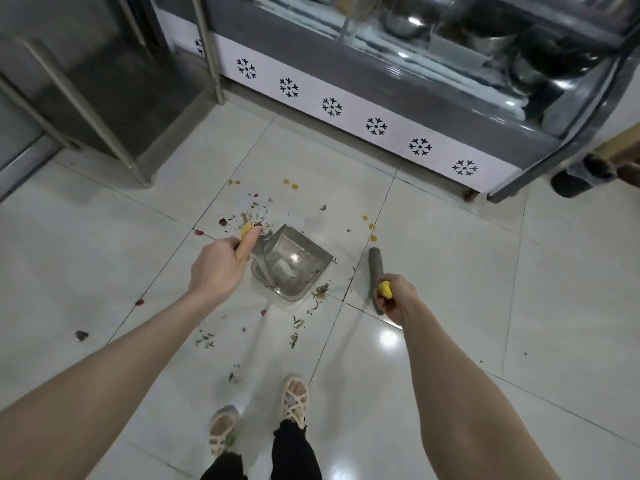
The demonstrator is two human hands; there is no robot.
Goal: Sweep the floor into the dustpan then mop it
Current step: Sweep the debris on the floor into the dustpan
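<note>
Two hands are busy at once, well apart from each other, each closed round a yellow-tipped handle. Her left hand [216, 265] grips the top of the dustpan [289, 268] handle, holding the pan on the floor just beyond and to the right of that hand, its open mouth turned toward her and to the right, which looks meant to face the broom. Her right hand [396, 297] is clamped on the broom [375, 268] handle, and the grey head sits on the tile just past it, a short way right of the pan, set, I'd say, to push litter leftward into the opening. Some pale dust already lies inside the pan. Most scraps [247, 214] lie beyond the left hand, behind the pan, with more bits [298, 323] nearer her feet between the two arms, so the sweeping seems only partly done. No mop is in sight.
</note>
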